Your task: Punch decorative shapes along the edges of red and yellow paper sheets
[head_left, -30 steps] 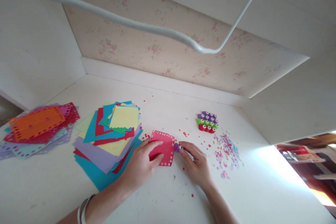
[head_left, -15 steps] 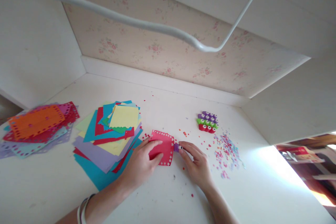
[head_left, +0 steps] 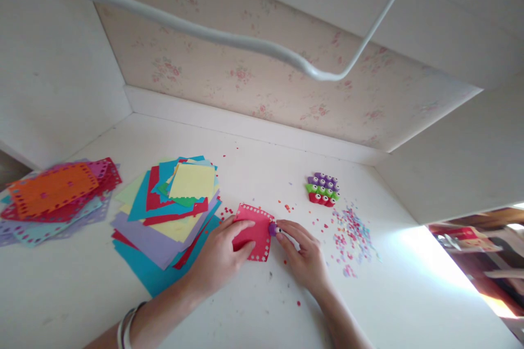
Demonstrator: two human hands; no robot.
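A pinkish-red sheet of paper [head_left: 258,234] with small shapes punched along its top, right and bottom edges lies in the middle. My left hand [head_left: 223,245] grips its left side, thumb and fingers over the paper. At the right edge of the sheet sits a small purple paper punch [head_left: 273,228], which my right hand [head_left: 305,253] holds between thumb and fingers. Whether the edge is inside the punch's slot is hard to make out. Close to my left wrist lies a pile of coloured paper sheets [head_left: 155,240], with a pale yellow one on top.
Several purple, green and red paper punches [head_left: 323,190] stand in rows at the back right. Beside them spreads a heap of paper confetti [head_left: 354,237]. Punched sheets [head_left: 53,191] are stacked at far left. A white cable [head_left: 245,41] crosses above the white table [head_left: 254,316].
The purple punch and my right hand have shifted slightly left, onto the sheet's right edge. My left hand keeps its grip in nearly the same place.
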